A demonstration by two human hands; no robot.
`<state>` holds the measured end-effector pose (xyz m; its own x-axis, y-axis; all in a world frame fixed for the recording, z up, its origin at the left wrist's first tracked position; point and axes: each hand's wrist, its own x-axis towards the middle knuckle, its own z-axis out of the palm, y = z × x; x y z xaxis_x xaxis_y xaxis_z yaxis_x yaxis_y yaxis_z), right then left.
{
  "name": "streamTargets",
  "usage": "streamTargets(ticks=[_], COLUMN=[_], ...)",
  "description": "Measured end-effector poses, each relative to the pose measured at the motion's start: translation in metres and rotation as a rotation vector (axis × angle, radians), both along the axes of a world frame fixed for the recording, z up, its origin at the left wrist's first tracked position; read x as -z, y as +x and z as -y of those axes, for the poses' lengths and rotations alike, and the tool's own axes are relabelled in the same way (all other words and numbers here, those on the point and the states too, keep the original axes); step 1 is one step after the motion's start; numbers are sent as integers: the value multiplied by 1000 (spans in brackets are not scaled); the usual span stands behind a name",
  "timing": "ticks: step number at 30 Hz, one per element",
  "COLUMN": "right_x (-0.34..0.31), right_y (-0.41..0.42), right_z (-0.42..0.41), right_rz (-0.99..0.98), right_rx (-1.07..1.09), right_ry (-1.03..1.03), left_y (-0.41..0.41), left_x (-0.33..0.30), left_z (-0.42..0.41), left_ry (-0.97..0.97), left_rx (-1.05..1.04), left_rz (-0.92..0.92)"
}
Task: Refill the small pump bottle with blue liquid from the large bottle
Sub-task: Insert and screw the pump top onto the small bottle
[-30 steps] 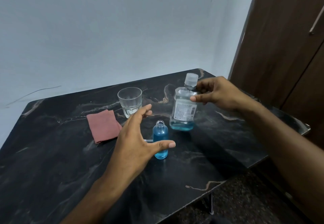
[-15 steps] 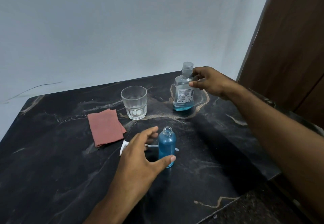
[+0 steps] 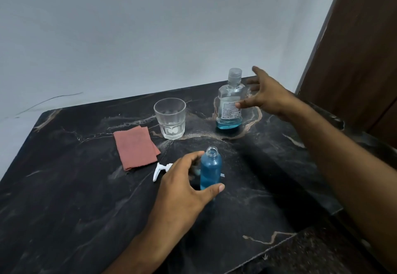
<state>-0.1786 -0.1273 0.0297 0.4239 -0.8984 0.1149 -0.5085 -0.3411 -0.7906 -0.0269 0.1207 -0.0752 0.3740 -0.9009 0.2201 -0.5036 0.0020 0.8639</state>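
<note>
The small bottle (image 3: 210, 169) stands upright mid-table, its neck uncapped, nearly full of blue liquid. Its white pump head (image 3: 160, 169) lies on the table just left of it, partly behind my left hand (image 3: 185, 184). That hand curls loosely around the small bottle, thumb in front of its base and fingers at its left; a firm grip is not visible. The large clear bottle (image 3: 229, 102) stands capped at the back right with a little blue liquid at the bottom. My right hand (image 3: 265, 95) hovers beside it, fingers spread, thumb tip near the label.
An empty drinking glass (image 3: 170, 118) stands left of the large bottle. A folded reddish cloth (image 3: 135, 147) lies further left. The black marble table (image 3: 64, 198) ends close at the right and front right; a brown wooden door (image 3: 361, 37) rises beyond it.
My right hand set the large bottle down further back on the table and let go, fingers now spread. My left hand closed in around the small bottle.
</note>
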Motion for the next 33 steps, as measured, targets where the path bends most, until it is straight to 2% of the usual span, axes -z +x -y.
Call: streamTargets(ticks=[3,6,16,19,23,25,29,33], right_x=[5,13,38,44,45,47,50,53], right_y=[2,5,36,54,87,105,126,127], right_z=[-28,-57,-100,-104,-107,-112,-117,-113], right_rz=[32,34,137,0,-309,-389,-546,-558], right_rx=[161,151,-247,-387,-597,-660,-699,-637], right_ry=[-271,-430,52,120,13,7,-87,-152], left_y=[-2,-5,-4,3,11,14,20,25], left_x=[1,1,-4,-8,-15,-18,-22,-22], left_z=[1,3,-1,-10,-22,-28,-35,-37], left_ry=[6,6,-27,-58,-119,-132,-128,-125], left_rx=[5,17,-76,-87,-151,-162,-154,-144], left_rz=[-13,-9,-21,-11,65,89,87,82])
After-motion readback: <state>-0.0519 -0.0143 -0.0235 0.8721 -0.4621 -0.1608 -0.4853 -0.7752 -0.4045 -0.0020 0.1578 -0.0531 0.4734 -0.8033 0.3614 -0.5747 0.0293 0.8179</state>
